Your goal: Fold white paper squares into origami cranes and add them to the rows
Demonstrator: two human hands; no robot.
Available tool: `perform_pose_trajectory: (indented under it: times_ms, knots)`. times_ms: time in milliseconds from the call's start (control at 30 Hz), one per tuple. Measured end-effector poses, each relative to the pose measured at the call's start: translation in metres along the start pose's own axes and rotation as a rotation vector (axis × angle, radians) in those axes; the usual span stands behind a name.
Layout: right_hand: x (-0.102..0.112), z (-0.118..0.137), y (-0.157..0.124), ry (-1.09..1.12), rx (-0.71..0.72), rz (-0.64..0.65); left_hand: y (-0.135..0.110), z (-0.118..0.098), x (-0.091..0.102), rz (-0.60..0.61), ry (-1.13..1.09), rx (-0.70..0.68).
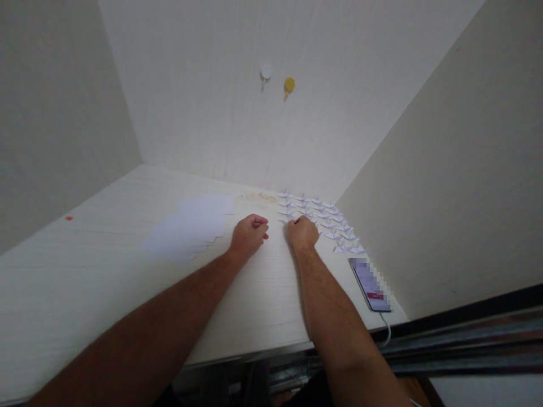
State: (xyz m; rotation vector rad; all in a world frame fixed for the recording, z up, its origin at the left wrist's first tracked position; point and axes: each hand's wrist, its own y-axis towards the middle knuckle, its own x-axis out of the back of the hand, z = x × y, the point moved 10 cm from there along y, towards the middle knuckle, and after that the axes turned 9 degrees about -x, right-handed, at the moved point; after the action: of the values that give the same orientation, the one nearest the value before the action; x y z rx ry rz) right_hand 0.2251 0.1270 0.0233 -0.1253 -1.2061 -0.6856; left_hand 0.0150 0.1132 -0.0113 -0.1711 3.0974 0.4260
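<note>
My left hand rests on the table with its fingers curled in and nothing visible in them. To its left lies a spread of overlapping white paper sheets. My right hand is closed at the near left side of several rows of folded white paper cranes. Its fingertips face away from me, so whether they hold anything is hidden. A narrow gap of bare tabletop separates the two hands.
A phone with a white cable lies at the right edge of the white table. Walls enclose the back and both sides. A white hook and a yellow hook are on the back wall.
</note>
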Motion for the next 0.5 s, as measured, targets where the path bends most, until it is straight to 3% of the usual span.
perform_pose_trajectory:
  times_ms: [333,500]
  knots:
    - [-0.002,-0.001,0.001,0.004,-0.009,0.003,-0.001,-0.003,0.000,0.005,-0.004,0.004]
    - [0.009,0.006,-0.006,0.088,0.029,-0.024,-0.003,-0.006,0.000,0.000,-0.040,0.022]
